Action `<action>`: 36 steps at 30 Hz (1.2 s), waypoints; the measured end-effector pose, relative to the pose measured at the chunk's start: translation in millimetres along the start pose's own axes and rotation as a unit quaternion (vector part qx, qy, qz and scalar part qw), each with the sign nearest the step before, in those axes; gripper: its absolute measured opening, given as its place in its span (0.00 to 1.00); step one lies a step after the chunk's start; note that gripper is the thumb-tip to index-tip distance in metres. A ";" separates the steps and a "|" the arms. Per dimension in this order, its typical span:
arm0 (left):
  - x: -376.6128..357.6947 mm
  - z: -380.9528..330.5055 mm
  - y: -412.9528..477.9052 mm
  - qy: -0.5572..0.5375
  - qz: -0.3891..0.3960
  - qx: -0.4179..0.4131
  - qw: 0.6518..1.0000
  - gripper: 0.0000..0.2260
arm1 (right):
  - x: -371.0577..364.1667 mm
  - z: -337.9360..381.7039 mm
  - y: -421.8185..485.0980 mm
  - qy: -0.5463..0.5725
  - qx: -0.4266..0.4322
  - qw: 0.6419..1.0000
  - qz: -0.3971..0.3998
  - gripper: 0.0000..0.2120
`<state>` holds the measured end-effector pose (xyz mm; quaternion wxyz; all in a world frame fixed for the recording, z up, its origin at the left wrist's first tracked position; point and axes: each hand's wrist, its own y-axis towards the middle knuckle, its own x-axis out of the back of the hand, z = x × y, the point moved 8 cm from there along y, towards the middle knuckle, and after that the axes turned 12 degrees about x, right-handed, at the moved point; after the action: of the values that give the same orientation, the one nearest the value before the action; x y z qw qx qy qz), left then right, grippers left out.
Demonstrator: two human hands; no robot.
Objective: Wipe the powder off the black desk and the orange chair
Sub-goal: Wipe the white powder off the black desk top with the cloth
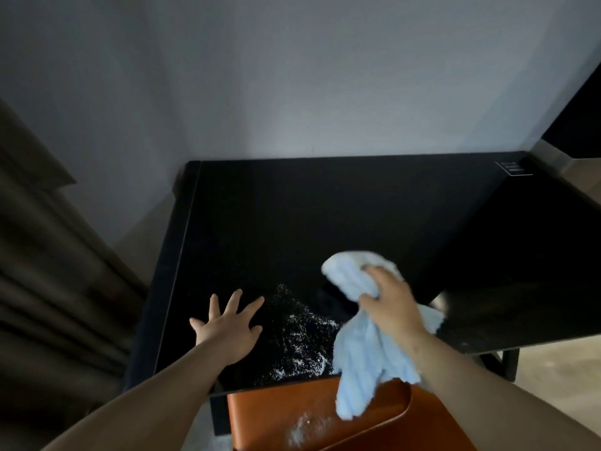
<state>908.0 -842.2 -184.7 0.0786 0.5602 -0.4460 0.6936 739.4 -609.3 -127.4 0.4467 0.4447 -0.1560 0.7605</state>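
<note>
Table: the black table [325, 222] is filling the middle of the view, its far edge lying against the pale wall [292, 76] at 12 o'clock and its near edge running just above the chair.
Powder on table: white powder [299, 333] is lying scattered near the near edge, between the two hands, thickest toward 6 o'clock.
Left hand: the left hand [227, 330] is resting flat on the table at 9 o'clock of the powder, fingers spread apart, its grip closed on nothing.
Right hand: the right hand [390, 307] is gripping a light blue cloth [367, 346], fingers clamped round its bunched middle, at 3 o'clock of the powder.
Cloth: one end is sticking up past the fingers; the other is hanging down over the table's near edge and in front of the chair.
Chair: the orange chair [276, 415] is sitting tucked under the near edge at 6 o'clock, with a white powder patch [305, 428] on it.
Open room: the far half of the table is lying bare toward 12 o'clock.
Left side: a brown curtain [48, 271] is hanging at 9 o'clock, apart from the table's left edge.
</note>
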 end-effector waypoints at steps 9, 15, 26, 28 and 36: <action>9.8 -4.2 31.0 -0.035 0.013 0.038 0.999 0.27 | 16.3 -94.7 15.8 -0.163 -0.289 0.943 0.029 0.31; 13.4 -8.9 55.1 -0.025 -0.006 0.064 0.998 0.24 | 3.4 -94.7 86.9 -0.148 -0.238 0.957 0.069 0.31; 30.9 -10.5 74.4 -0.028 -0.055 0.053 0.997 0.24 | -59.4 -3.9 127.1 -0.192 0.075 0.968 0.141 0.27; 31.2 -10.5 73.5 -0.024 -0.058 0.050 0.997 0.23 | -73.1 21.7 110.3 -0.152 0.145 0.966 0.154 0.27; 33.1 6.3 59.0 -0.067 -0.036 -0.005 0.997 0.22 | -28.4 36.9 81.8 0.112 0.099 0.986 0.077 0.18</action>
<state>864.6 -894.4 -188.1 0.0760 0.6205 -0.4335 0.6491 698.2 -693.3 -117.0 0.3550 0.3852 -0.0631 0.8495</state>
